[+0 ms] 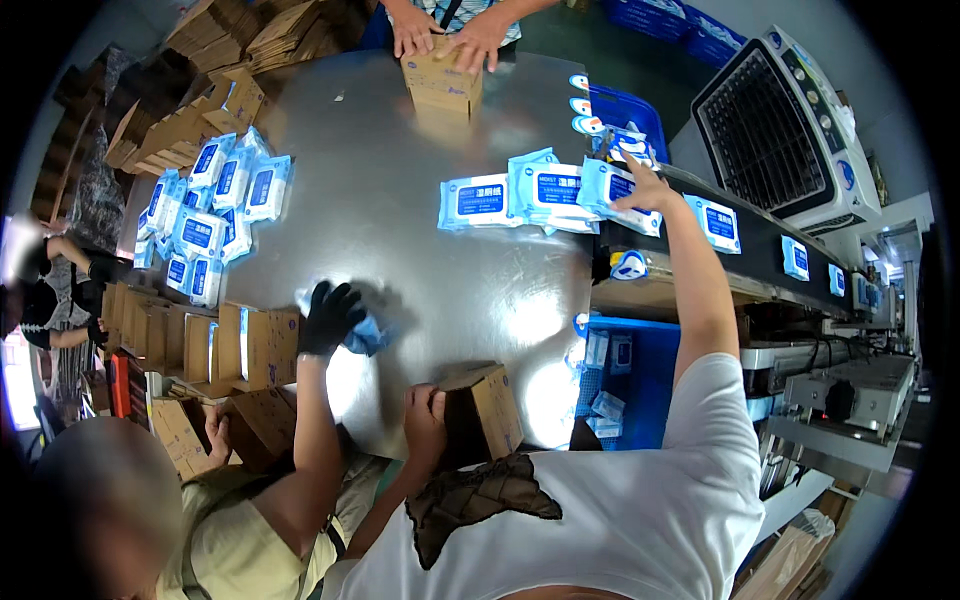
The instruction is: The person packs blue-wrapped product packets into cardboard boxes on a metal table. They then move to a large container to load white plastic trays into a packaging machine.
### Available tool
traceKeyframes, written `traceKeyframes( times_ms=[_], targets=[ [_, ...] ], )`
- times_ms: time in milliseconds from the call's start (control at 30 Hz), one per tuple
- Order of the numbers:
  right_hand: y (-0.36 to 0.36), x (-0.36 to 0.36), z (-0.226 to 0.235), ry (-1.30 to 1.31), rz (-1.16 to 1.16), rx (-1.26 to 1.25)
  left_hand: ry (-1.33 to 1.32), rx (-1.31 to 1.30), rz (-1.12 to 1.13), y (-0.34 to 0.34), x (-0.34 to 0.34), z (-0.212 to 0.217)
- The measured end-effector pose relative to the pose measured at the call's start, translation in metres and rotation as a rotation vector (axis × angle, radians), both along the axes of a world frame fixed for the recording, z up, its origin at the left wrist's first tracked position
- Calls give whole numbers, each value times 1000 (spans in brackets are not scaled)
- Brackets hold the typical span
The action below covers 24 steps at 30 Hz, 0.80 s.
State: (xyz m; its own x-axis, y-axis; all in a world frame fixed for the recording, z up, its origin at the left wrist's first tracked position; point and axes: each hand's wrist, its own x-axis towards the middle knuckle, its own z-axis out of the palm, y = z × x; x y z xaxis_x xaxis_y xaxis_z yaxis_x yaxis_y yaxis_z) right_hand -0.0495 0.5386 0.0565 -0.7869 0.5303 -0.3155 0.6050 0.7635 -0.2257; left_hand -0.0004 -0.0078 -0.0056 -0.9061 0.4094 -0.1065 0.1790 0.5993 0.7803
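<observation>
My left hand [425, 420] is closed on the upper edge of an open brown carton [497, 410], which stands tilted at the near edge of the metal table [400, 250]. At the table's right side, my right hand [645, 188] curls over a blue-and-white pack of wet wipes [603, 185], thumb on its near side. That pack is the rightmost of an overlapping row, where the conveyor belt meets the table. Further left in the row lie more wipe packs [478, 202]. The inside of my carton is mostly hidden.
At my left a co-worker's gloved hand [333, 318] holds a wipe pack. Another person's hands [450, 38] press a carton [442, 85] at the far edge. Wipe packs [200, 232] are heaped left. A conveyor [760, 235] carries packs; a blue crate [650, 385] stands below.
</observation>
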Motion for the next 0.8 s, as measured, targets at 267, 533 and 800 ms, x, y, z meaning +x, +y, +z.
traceKeyframes(
  times_ms=[267, 533, 800],
  targets=[
    [-31, -54, 34, -106, 341, -239, -13, -57, -59, 37, -4, 18],
    [-83, -145, -58, 8, 479, -193, 9, -151, -80, 44, -4, 17],
    [-227, -85, -107, 404, 696, -5, 58, -130, -82, 41, 4, 7]
  ],
)
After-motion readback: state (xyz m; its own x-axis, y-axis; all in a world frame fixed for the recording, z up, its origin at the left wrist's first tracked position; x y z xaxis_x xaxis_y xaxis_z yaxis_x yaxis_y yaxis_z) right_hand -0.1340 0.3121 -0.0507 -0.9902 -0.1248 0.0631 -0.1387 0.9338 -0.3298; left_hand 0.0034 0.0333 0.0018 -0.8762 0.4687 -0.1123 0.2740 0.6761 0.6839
